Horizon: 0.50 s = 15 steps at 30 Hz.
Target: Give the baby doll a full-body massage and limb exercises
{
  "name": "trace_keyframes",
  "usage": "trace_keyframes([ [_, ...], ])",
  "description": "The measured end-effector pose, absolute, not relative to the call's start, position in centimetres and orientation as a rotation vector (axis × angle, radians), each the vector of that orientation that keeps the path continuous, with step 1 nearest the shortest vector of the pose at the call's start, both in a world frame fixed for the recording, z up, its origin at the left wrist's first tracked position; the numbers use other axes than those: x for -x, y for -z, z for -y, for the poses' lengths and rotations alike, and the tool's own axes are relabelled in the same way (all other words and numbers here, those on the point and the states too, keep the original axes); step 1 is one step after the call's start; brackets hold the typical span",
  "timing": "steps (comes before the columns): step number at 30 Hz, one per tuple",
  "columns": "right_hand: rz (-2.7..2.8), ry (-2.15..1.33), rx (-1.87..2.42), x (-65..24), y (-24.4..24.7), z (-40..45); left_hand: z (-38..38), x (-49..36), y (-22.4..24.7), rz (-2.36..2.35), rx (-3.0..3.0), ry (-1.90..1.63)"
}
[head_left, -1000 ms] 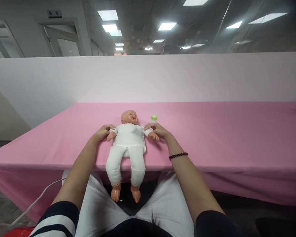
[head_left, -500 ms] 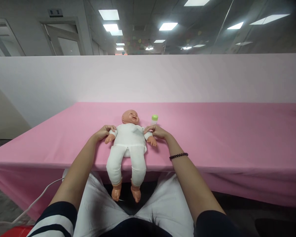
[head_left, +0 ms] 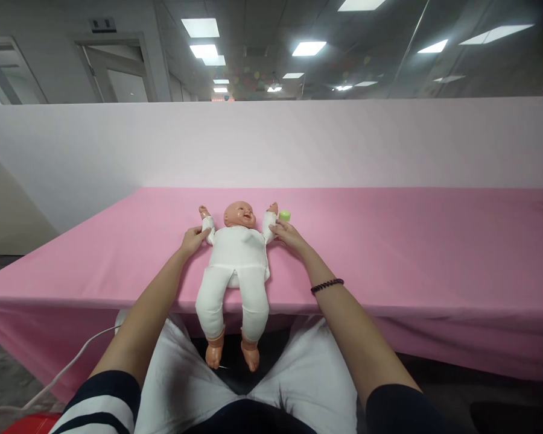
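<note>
A baby doll [head_left: 239,248] in a white suit lies on its back on the pink-covered table [head_left: 416,253], its legs hanging over the front edge. Both of the doll's arms point up beside its head. My left hand [head_left: 194,240] is closed on the doll's arm at the left of the picture. On the other side my right hand [head_left: 288,234] has its fingers closed on the doll's other sleeve. Just behind my right hand shows the green cap [head_left: 285,215] of a small container, whose body is mostly hidden.
A white partition [head_left: 298,141] stands along the table's back edge. At the lower left a white cable [head_left: 72,360] hangs by the table, above a red object [head_left: 31,424]. My legs are under the front edge.
The doll's arms have swung from pointing down at its sides to pointing up beside its head, with my hands on them. Its body and legs have stayed in place.
</note>
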State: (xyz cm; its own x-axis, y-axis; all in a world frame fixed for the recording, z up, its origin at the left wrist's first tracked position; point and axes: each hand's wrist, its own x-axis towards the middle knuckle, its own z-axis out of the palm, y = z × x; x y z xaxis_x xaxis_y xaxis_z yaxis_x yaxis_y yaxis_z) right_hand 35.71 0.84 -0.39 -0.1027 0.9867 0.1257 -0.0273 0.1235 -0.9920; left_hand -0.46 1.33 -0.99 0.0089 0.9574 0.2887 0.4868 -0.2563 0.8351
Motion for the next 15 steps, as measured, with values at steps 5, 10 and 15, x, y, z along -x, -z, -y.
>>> trace_keyframes([
  [5, 1.407, -1.129, 1.213, -35.59, 1.47, -1.76, -1.74, 0.13, 0.88, -1.886, -1.935, -0.920],
  [10, 1.473, -1.099, 1.321, -35.72, 1.48, -1.82, -1.88, -0.29, 0.90, -2.034, -1.938, -0.873],
  [15, 1.476, -1.100, 1.227, -35.70, 1.29, -1.43, -1.85, -0.37, 1.05, -1.996, -1.884, -0.930],
])
